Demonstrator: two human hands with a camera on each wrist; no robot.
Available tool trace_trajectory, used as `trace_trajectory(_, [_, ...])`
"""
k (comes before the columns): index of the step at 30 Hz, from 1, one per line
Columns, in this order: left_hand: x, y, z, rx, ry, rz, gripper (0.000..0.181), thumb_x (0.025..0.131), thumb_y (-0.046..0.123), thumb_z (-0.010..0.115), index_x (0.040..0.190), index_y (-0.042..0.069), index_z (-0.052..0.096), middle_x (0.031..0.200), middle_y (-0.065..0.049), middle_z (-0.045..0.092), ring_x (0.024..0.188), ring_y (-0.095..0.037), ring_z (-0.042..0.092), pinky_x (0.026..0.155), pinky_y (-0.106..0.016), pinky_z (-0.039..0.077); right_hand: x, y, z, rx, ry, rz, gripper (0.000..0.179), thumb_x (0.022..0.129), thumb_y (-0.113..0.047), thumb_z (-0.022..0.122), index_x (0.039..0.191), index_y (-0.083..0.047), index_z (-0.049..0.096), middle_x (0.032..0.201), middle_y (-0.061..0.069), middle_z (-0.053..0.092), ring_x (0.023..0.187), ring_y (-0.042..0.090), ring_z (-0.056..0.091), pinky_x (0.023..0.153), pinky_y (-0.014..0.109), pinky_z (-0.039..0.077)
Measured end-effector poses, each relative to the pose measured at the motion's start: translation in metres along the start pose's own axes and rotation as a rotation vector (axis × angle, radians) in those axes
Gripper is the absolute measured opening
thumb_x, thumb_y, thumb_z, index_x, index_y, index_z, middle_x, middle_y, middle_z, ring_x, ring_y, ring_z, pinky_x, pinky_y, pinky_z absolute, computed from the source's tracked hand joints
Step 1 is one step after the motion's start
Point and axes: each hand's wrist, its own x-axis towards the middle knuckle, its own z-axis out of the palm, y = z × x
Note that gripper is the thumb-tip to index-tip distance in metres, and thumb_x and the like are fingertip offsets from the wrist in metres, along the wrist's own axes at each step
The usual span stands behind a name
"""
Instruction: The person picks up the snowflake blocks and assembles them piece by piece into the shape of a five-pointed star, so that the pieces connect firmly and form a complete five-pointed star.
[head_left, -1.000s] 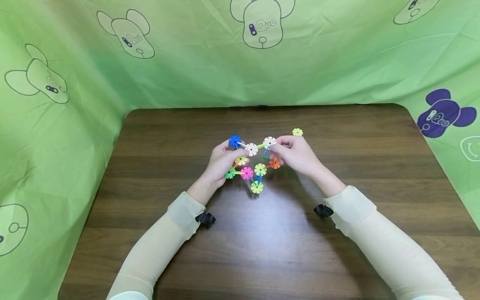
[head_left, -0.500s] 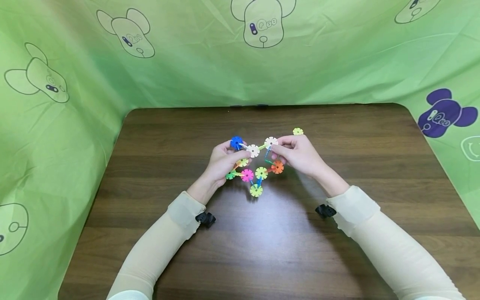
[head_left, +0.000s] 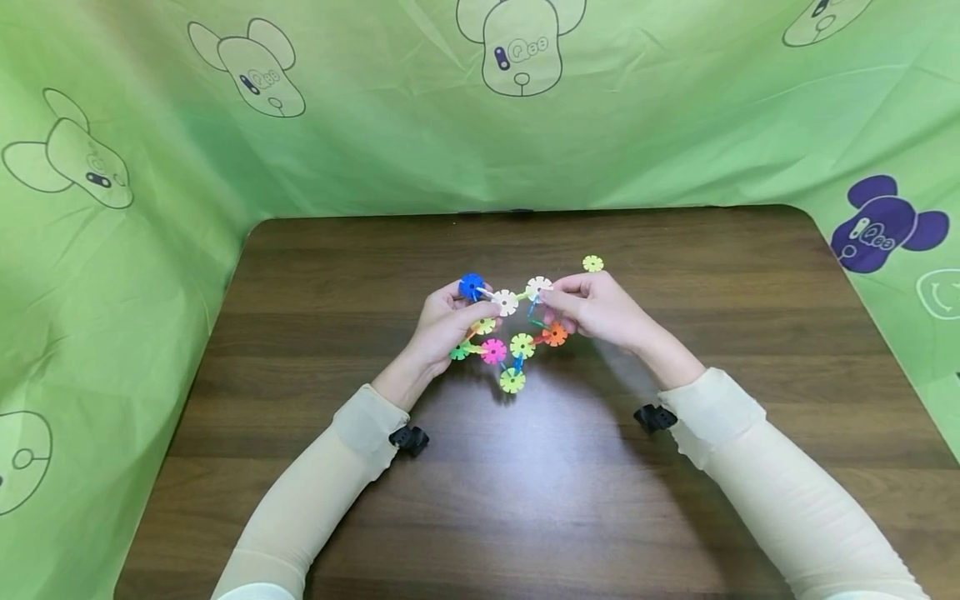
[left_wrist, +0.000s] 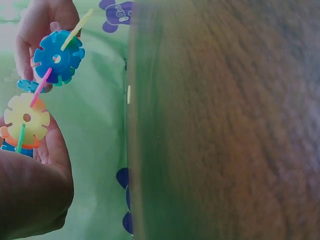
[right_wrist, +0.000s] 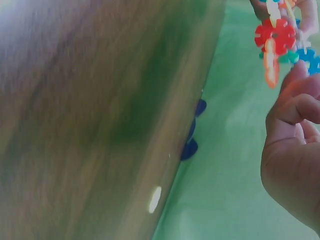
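Observation:
A ring of joined, notched plastic snowflake discs in several colours hangs between both hands in the head view. My left hand (head_left: 450, 327) grips its left side, thumb against a white disc (head_left: 505, 302), with a blue disc (head_left: 472, 287) above the fingers. At the upper right of the ring, my right hand (head_left: 600, 308) pinches another white disc (head_left: 538, 289) between thumb and fingers. Pink (head_left: 492, 352), orange (head_left: 555, 334) and yellow-green discs dangle along the lower side. A red disc (right_wrist: 275, 36) shows above the right fingertips in the right wrist view. The left palm hides part of the ring.
One loose yellow disc (head_left: 593, 263) lies on the brown wooden table (head_left: 540, 500), just beyond the right hand. Green cloth (head_left: 390, 150) with cartoon heads hangs around the back and sides. Each sleeve carries a black wrist camera (head_left: 408, 439).
The lower part of the ring has sunk slightly towards me, and the orange disc shows more fully beside the right fingers. Both hands keep their hold, with the right wrist shifted a little rightward.

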Motion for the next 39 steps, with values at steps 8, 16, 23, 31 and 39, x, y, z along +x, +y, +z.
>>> trace_trajectory(8, [-0.001, 0.000, 0.001, 0.013, 0.029, -0.009, 0.012, 0.089, 0.005, 0.076, 0.098, 0.008, 0.069, 0.081, 0.001, 0.068, 0.074, -0.012, 0.063, 0.066, -0.025, 0.046, 0.022, 0.027, -0.051, -0.097, 0.205, 0.108, 0.045, 0.104, -0.036, 0.064, 0.118, 0.006, 0.068, 0.089, 0.007, 0.072, 0.061, 0.009, 0.057, 0.046, 0.020, 0.039])
trace_trajectory(16, [-0.004, -0.001, -0.001, 0.030, 0.047, -0.048, 0.014, 0.087, 0.011, 0.078, 0.094, 0.011, 0.066, 0.077, 0.004, 0.064, 0.072, -0.012, 0.054, 0.058, -0.024, 0.041, 0.046, 0.069, -0.074, -0.567, 0.283, 0.188, 0.058, 0.099, -0.046, 0.067, 0.138, -0.004, 0.060, 0.111, 0.019, 0.069, 0.099, 0.035, 0.065, 0.085, 0.050, 0.047])
trace_trajectory(23, [-0.004, 0.001, -0.003, 0.008, 0.049, -0.060, 0.014, 0.086, 0.011, 0.078, 0.094, 0.011, 0.066, 0.079, 0.003, 0.064, 0.070, -0.011, 0.052, 0.058, -0.024, 0.040, 0.053, 0.072, -0.071, -0.669, 0.317, 0.167, 0.050, 0.098, -0.047, 0.068, 0.132, -0.010, 0.068, 0.110, 0.014, 0.068, 0.099, 0.036, 0.062, 0.076, 0.052, 0.046])
trace_trajectory(31, [-0.003, 0.003, -0.001, -0.047, 0.028, -0.107, 0.015, 0.088, 0.006, 0.075, 0.097, 0.011, 0.064, 0.082, 0.002, 0.065, 0.069, -0.009, 0.058, 0.055, -0.021, 0.041, 0.055, 0.074, -0.076, -0.539, 0.271, 0.165, 0.040, 0.094, -0.029, 0.074, 0.119, 0.001, 0.062, 0.109, 0.021, 0.067, 0.098, 0.035, 0.063, 0.088, 0.049, 0.046])
trace_trajectory(39, [-0.003, 0.002, -0.001, -0.056, 0.013, -0.109, 0.016, 0.089, 0.004, 0.072, 0.100, 0.008, 0.061, 0.080, -0.002, 0.070, 0.072, -0.014, 0.073, 0.053, -0.020, 0.045, 0.038, 0.058, -0.065, -0.212, 0.244, 0.135, 0.039, 0.096, -0.018, 0.075, 0.123, 0.007, 0.062, 0.096, 0.011, 0.073, 0.074, 0.013, 0.070, 0.068, 0.025, 0.058])
